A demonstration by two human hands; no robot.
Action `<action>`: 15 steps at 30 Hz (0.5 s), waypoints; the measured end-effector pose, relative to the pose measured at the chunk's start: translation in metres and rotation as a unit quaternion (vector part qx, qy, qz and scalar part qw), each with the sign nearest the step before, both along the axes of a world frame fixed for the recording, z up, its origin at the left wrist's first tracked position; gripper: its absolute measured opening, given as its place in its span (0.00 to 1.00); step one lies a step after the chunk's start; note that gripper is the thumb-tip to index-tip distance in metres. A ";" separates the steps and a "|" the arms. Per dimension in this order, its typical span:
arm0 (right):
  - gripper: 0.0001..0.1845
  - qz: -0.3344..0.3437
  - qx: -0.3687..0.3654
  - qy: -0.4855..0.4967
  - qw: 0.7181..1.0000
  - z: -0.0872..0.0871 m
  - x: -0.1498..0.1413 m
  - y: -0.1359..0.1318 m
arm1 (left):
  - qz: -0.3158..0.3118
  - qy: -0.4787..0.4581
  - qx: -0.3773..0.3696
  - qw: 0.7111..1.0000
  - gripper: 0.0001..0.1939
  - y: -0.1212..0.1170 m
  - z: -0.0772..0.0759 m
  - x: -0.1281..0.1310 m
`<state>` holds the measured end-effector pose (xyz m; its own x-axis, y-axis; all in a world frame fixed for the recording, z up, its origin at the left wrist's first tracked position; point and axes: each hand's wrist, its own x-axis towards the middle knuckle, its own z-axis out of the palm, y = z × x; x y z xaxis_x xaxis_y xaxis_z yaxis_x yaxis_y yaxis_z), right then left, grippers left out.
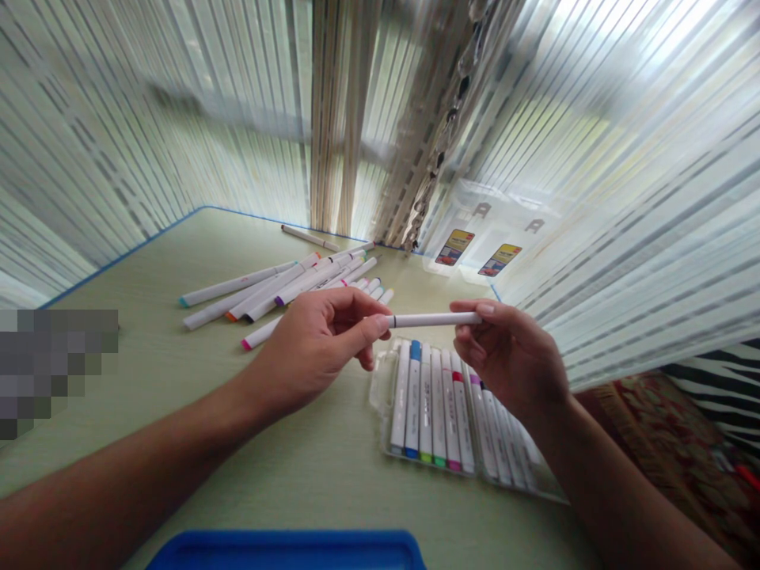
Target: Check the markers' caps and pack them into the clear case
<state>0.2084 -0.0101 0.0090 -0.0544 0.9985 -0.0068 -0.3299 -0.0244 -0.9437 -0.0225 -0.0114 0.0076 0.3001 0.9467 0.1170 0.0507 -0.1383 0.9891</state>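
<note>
A slim white marker (436, 320) with a dark ring is held level between my two hands. My left hand (321, 336) pinches its left end, and the fingertips of my right hand (514, 348) grip the other end. Below them lies a clear plastic case (385, 388) with a row of white markers standing side by side, their ends blue, green, red and purple. My right hand and forearm hide part of the case's right side. Behind my left hand is a loose pile of white markers (267, 289) with coloured ends, partly covered by that hand.
A clear plastic cover (460, 214) with two yellow labels leans against the curtain (249, 103) at the back. In front is the edge of a blue tray (285, 542). The pale green table (148, 380) ends on the right above a patterned rug (659, 443).
</note>
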 end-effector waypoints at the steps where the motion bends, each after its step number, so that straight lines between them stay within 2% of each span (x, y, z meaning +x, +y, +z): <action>1: 0.09 0.002 0.007 -0.005 1.000 -0.001 0.000 0.000 | 0.000 0.002 -0.001 1.000 0.08 0.000 0.000 0.000; 8: 0.05 0.014 0.075 -0.118 0.990 -0.008 -0.001 -0.004 | -0.006 0.001 -0.008 1.000 0.06 0.000 0.000 0.000; 15: 0.10 0.003 0.104 -0.271 0.957 -0.009 -0.001 -0.007 | -0.021 0.009 -0.015 1.000 0.04 0.000 -0.004 0.000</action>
